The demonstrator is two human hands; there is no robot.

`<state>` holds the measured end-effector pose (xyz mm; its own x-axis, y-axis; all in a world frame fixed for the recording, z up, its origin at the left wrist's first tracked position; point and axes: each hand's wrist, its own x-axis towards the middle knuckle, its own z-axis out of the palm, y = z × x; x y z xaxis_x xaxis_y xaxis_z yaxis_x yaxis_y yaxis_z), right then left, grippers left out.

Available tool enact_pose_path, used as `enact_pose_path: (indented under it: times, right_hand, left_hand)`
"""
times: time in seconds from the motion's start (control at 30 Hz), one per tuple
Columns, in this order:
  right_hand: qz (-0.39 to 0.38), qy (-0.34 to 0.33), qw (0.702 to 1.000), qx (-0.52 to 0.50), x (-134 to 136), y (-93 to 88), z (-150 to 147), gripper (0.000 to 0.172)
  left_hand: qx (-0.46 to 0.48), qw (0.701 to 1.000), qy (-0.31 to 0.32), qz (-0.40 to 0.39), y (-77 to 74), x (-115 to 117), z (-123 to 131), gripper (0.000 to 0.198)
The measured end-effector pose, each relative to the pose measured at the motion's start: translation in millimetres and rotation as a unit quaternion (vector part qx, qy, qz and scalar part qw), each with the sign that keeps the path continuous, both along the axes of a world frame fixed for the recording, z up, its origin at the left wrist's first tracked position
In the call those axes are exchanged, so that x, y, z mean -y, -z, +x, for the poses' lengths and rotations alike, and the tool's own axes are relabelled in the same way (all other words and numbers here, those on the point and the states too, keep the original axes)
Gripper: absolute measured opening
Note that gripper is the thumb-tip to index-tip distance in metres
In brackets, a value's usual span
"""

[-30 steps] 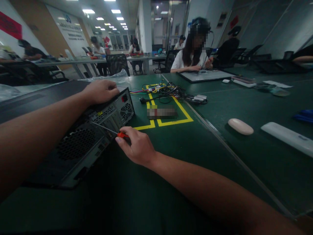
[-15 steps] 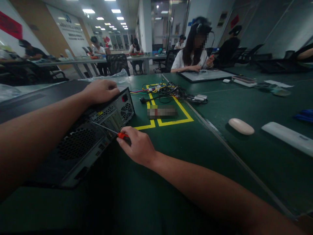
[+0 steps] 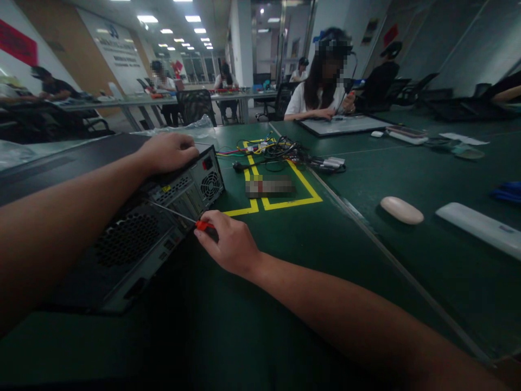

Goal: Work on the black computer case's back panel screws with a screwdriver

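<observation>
A black computer case (image 3: 191,193) lies on the green table at the left, its metal rear panel with a fan grille facing me. My left hand (image 3: 170,152) rests on the upper edge of the case, fingers curled over it near the rear panel; its fingertips are partly hidden. My right hand (image 3: 230,241) is closed on the red and black handle of a screwdriver (image 3: 202,224). The shaft points up and left to the rear panel, and its tip lies by the panel's edge, too dark to make out exactly.
Tangled cables (image 3: 288,150) lie behind a blurred object (image 3: 271,187) within yellow tape. A beige oval object (image 3: 401,210) and a long white object (image 3: 480,225) are at the right. Across the table a person (image 3: 321,92) works at a flat panel (image 3: 337,125).
</observation>
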<state>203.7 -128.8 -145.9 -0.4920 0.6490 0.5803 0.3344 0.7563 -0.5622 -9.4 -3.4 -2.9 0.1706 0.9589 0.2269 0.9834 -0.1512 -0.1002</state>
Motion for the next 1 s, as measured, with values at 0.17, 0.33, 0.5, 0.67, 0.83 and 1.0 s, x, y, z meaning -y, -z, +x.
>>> enact_pose_path:
  times: [0.17,0.33,0.5,0.67,0.83,1.0]
  right_hand:
    - [-0.002,-0.002,1.000,-0.001,-0.1,-0.2,0.4,0.028]
    - [-0.010,-0.001,1.000,0.008,0.7,-2.0,0.7,0.028]
    - [-0.013,0.003,1.000,0.011,1.8,-3.2,0.8,0.029]
    - [-0.008,0.006,1.000,0.009,1.5,-1.7,0.3,0.028]
    - [-0.006,0.013,1.000,0.008,2.3,-2.2,0.4,0.030]
    - [0.002,0.017,1.000,0.002,1.6,-2.3,0.4,0.034]
  left_hand:
    - [0.002,1.000,0.000,0.002,0.7,0.1,-0.7,0.044]
    - [0.006,1.000,0.001,0.003,0.5,0.7,0.3,0.045]
    - [0.002,1.000,0.002,0.003,0.0,1.7,0.9,0.048]
    - [0.003,1.000,-0.001,-0.010,-0.7,1.6,0.9,0.052]
    - [0.004,1.000,0.003,-0.008,-1.7,2.2,1.7,0.050]
    - [0.012,1.000,-0.004,-0.007,-1.5,3.4,2.4,0.051]
